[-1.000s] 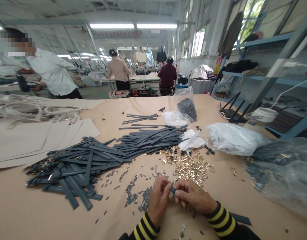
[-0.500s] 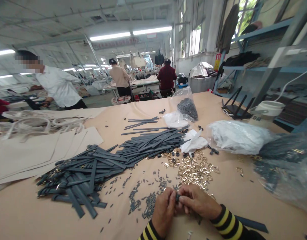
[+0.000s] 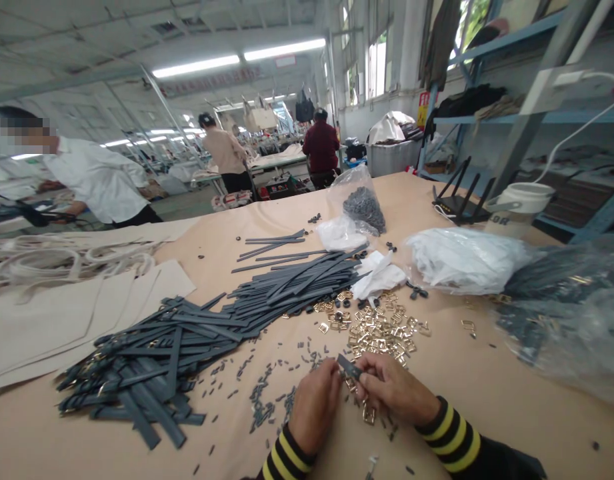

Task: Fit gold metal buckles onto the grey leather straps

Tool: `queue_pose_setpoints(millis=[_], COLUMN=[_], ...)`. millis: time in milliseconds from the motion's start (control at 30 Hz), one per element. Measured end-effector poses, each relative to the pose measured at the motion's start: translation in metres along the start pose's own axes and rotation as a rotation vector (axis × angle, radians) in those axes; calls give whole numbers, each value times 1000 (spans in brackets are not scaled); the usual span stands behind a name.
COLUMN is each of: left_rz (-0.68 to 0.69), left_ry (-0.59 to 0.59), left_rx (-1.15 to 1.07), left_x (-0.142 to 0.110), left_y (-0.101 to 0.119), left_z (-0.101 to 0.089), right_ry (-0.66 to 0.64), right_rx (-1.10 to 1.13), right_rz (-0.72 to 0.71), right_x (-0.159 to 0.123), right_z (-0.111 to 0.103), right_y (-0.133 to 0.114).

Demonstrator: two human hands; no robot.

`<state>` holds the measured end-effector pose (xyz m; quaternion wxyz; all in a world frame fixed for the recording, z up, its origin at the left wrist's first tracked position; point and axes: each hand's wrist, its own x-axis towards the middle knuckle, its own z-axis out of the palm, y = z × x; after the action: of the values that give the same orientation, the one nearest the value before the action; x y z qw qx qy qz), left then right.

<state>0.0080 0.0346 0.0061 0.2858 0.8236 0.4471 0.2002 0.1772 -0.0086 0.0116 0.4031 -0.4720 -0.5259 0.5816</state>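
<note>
At clock centre (12 pointing away from the body), pinched above the table (image 3: 537,413): one dark strip (image 3: 348,365). Looks flat, dark grey, faintly sheened, straight-edged; slants with free end bluntly cut, aimed at 10 o'clock. Far end hidden inside the grip, hence full length not readable.

To 4 o'clock, right hand (image 3: 397,393): clamps the strip between thumb and fingers. To 8 o'clock, left hand (image 3: 314,403): seems narrow, fingertips bunched just beside the free end; cannot tell contact or contents, seen mostly from the back.

At 5 o'clock, just below the right fingers, single gold buckle (image 3: 369,413); cannot tell hanging from lying.

Possible faults, by judgement: strip slipping or twisting, from a pinch on so little material; loss among similar dark pieces if dropped; loose parts scattered or mixed, from striped cuffs (image 3: 449,432) dragging low over the table.

Further out: heap of gold buckles (image 3: 384,333) at 1 o'clock, small dark pieces (image 3: 261,403) between 8 and 9, long strips (image 3: 297,280) at 11, tangled pile of buckled straps (image 3: 151,360) at 9, white plastic bag (image 3: 467,260) at 2. Well apart at 10, co-worker in white shirt (image 3: 94,177).
</note>
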Motion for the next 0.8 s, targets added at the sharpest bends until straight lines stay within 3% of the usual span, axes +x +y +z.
queue_pose_setpoints(millis=[67, 133, 233, 367, 533, 600, 733, 800], left_rz=[108, 199, 251, 219, 156, 106, -144, -238], left_ry=[165, 224, 164, 123, 117, 72, -47, -52], left_rx=[195, 268, 257, 184, 51, -95, -857, -1107], left_x=[14, 32, 62, 92, 90, 75, 38, 24], left_y=[0, 0, -2, -9, -13, -12, -6, -3], left_z=[-6, -7, -1, 8, 0, -5, -5, -1], right_ry=[121, 198, 219, 234, 221, 242, 255, 248], right_rx=[-27, -33, -31, -45, -87, -114, -144, -159], right_rz=[-12, -18, -36, -43, -14, -27, -81, -84], right_x=[2, 3, 6, 7, 4, 3, 2, 2], right_z=[-4, -8, -12, -12, -12, -12, -8, -5], right_y=[1, 2, 5, 8, 6, 5, 6, 7])
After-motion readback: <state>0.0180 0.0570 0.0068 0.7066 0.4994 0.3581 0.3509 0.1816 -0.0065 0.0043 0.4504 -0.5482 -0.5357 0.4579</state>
